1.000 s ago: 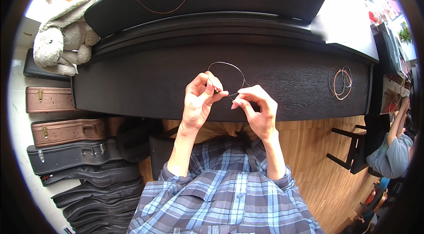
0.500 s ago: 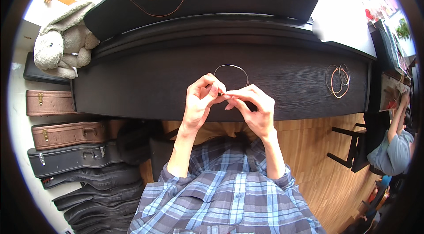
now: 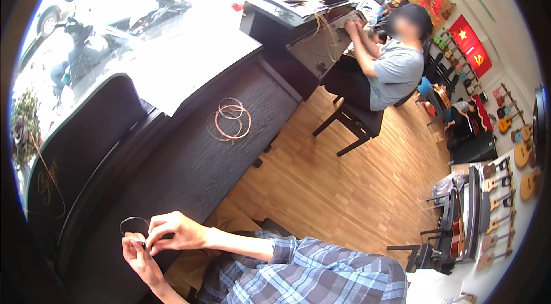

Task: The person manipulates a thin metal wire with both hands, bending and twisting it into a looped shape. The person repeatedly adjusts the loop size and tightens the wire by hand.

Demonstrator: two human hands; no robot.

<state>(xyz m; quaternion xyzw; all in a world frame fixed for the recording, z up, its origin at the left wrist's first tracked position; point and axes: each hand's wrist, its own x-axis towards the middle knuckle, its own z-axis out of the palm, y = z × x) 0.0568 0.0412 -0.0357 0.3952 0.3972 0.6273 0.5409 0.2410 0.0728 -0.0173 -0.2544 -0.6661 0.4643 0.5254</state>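
Note:
At the lower left, my left hand (image 3: pixel 141 261) and my right hand (image 3: pixel 177 232) meet fingertip to fingertip over a black tabletop (image 3: pixel 172 178). Both are pinched closed on a thin metal string (image 3: pixel 133 218), which bows out in a small loop beyond the fingers. Its ends are hidden between my fingertips. Farther along the same surface lies a loose coil of copper-coloured and silvery strings (image 3: pixel 232 123), apart from my hands.
A black upright panel (image 3: pixel 86 126) with a string hanging over it stands along the far left. Beyond the coil, a person (image 3: pixel 396 69) in a grey shirt sits on a black bench (image 3: pixel 353 120) at another desk. Guitars (image 3: pixel 523 155) hang on the right wall above the wooden floor (image 3: pixel 321 189).
My view has swung to the right, so the hands now appear at the lower left and the seated person and room show. Both hands still pinch the string.

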